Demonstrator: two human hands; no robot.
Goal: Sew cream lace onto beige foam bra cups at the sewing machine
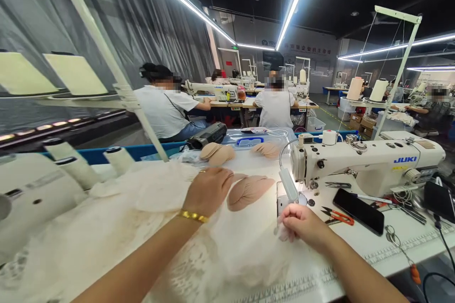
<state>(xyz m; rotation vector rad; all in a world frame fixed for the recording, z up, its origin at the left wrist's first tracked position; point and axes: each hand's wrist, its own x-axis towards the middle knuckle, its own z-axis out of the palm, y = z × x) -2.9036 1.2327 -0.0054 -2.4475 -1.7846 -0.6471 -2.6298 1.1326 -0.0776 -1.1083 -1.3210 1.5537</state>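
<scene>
Right hand (302, 225) is pinching the lace fabric (231, 246) edge, fingers clamped, just beside the JUKI sewing machine (369, 163) head. Left hand (208, 191) is lying flat, fingers together, against a bra cup (249, 191). Likely risks: lace bunching, fingertips drifting towards the needle.

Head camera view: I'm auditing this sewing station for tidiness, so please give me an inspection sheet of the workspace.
Surface: white table with a ruler printed along its front edge.
Job's things: lace fabric spread across the table; beige foam cups lying on it; sewing machine at right.
Clutter: black phone and red-handled snips beside the machine base.
Hands: left hand flat on the fabric, fingers open; right hand closed on a bit of fabric near the needle.
Cables: black cable trailing off the right edge.
Surroundings: co-workers seated at other machines; thread cones on stands.
</scene>
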